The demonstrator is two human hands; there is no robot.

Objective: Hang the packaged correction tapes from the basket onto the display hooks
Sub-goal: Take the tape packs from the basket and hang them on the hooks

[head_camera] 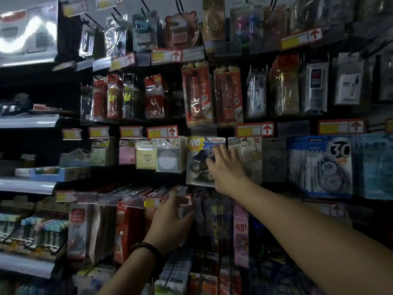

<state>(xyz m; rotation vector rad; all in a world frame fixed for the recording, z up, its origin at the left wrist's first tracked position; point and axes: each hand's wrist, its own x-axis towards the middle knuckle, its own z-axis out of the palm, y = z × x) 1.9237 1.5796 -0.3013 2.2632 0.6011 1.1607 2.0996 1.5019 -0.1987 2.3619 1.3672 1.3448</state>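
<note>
1. Exposure: dim overall. The shelf recesses and the lower right corner drop to near black.
2. Glare: a broad white reflection burns out the glossy package point(27, 30) at upper left. Small glints scatter across the clear plastic sleeves point(257, 92) in the middle row.
3. Best-lit zone: centre frame, where the pack marked "96" point(196, 160) and the blue pack marked "30" point(321, 165) stay legible.
4. Blur: the left hand point(170, 220) is smeared and its fingers are indistinct. The right hand point(225, 169) is sharper.
5. Distortion: wide-angle bowing bends the shelf edges point(27, 122) at left.
6. Detail: print on the price labels point(162, 132) is too soft to read.
</note>
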